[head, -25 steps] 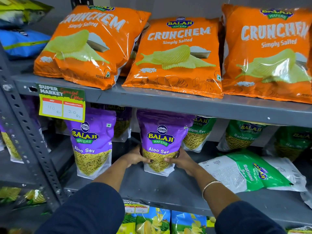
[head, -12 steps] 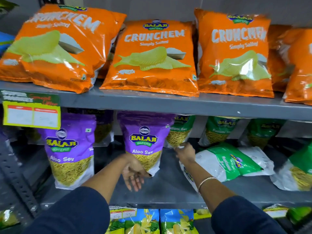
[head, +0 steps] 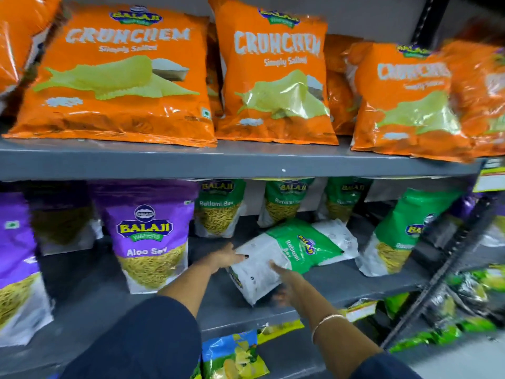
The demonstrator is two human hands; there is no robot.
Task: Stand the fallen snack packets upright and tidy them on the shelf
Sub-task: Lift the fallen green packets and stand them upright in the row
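Observation:
A green and white Ratlami Sev packet [head: 289, 255] lies fallen on its side on the grey middle shelf [head: 355, 280], its white end tilted toward me. My left hand [head: 228, 257] touches the packet's upper left edge. My right hand [head: 284, 285] grips its lower white end from the front, blurred by motion. A second white-backed packet [head: 338, 236] lies under it. To the left a purple Aloo Sev packet [head: 150, 236] stands upright. Several green Ratlami Sev packets [head: 218, 209] stand upright at the back, and another [head: 401, 231] leans at the right.
Orange Crunchem chip bags [head: 273, 77] fill the shelf above, whose grey front lip [head: 246, 162] overhangs. Another purple packet [head: 16, 263] stands far left. A perforated upright post [head: 448, 258] bounds the right side. More packets [head: 235, 356] sit on the shelf below.
The view has swung right. My left hand left the purple Aloo Sev packet and reached over to the fallen green packet. My right hand moved from its corner to grip its white end.

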